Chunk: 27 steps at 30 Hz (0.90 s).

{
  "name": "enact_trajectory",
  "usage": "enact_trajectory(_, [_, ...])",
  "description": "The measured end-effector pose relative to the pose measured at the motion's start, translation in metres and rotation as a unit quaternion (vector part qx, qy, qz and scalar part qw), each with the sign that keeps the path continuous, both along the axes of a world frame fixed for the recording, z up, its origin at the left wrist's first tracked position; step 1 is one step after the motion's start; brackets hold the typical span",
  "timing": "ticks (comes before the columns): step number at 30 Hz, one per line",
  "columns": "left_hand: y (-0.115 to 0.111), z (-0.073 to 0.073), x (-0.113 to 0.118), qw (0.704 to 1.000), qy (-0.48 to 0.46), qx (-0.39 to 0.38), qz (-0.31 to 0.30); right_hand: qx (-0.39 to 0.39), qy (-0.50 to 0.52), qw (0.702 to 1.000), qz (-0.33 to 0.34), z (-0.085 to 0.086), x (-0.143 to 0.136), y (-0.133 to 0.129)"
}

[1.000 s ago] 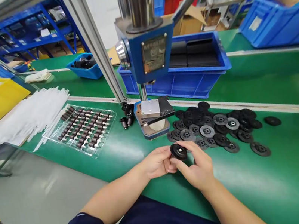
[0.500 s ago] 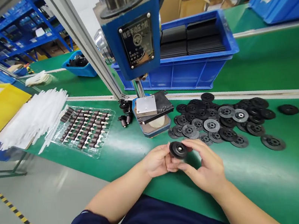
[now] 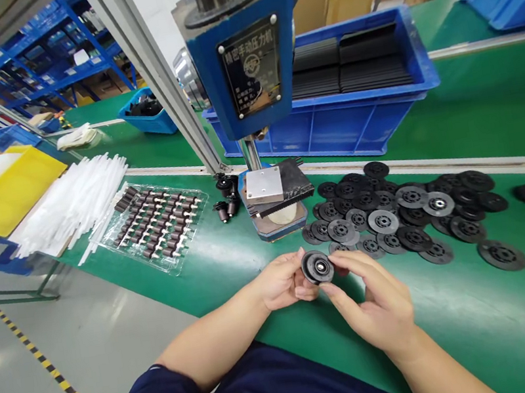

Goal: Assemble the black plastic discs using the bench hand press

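Observation:
Between my two hands, above the green bench, is a round black flanged wheel (image 3: pixel 317 267) with a small bright metal centre. My left hand (image 3: pixel 286 282) grips its left side, thumb on the rim and fingers curled beneath. The thumb and index finger of my right hand (image 3: pixel 375 295) pinch its right edge. What lies under the wheel is hidden by it and my fingers. Just beyond my hands stands a blue hand press (image 3: pixel 248 59), with a silver metal block (image 3: pixel 263 186) on a black ribbed piece (image 3: pixel 295 184) at its base.
Many loose black discs (image 3: pixel 383 222) lie right of the press. A clear tray (image 3: pixel 169 271) of dark cylinders is on the left, near white strips (image 3: pixel 68 200). Small black wheel assemblies (image 3: pixel 228 208) sit beside the press base. Behind stands a blue crate (image 3: pixel 331 129) of black plates.
The black wheel has turned so that its face now shows more towards me, its ringed centre visible. My right hand has shifted slightly right. The whole view has moved a little.

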<state>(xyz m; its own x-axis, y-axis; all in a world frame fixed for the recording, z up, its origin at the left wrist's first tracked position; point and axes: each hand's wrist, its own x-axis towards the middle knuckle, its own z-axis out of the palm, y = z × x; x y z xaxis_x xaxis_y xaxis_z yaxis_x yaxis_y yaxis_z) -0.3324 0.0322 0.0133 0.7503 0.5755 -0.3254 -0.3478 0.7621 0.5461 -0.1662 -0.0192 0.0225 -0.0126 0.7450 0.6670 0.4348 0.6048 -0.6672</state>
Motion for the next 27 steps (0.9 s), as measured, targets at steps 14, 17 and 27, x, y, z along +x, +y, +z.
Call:
enact_trajectory(14, [0.0005,0.0009,-0.0012,0.999,-0.014,0.034,0.031,0.016,-0.010,1.000,0.007,0.0034,-0.0017,-0.0031])
enact_trajectory(17, [-0.0003,-0.0002,-0.0023,0.998,-0.012,0.027,0.051,0.012,-0.007,1.000,0.014,0.0057,-0.0016,-0.0038])
enact_trajectory(27, [-0.0018,-0.0004,-0.0032,0.996,-0.003,0.045,0.071,0.008,0.013,0.999,0.028,0.0075,-0.0019,-0.0057])
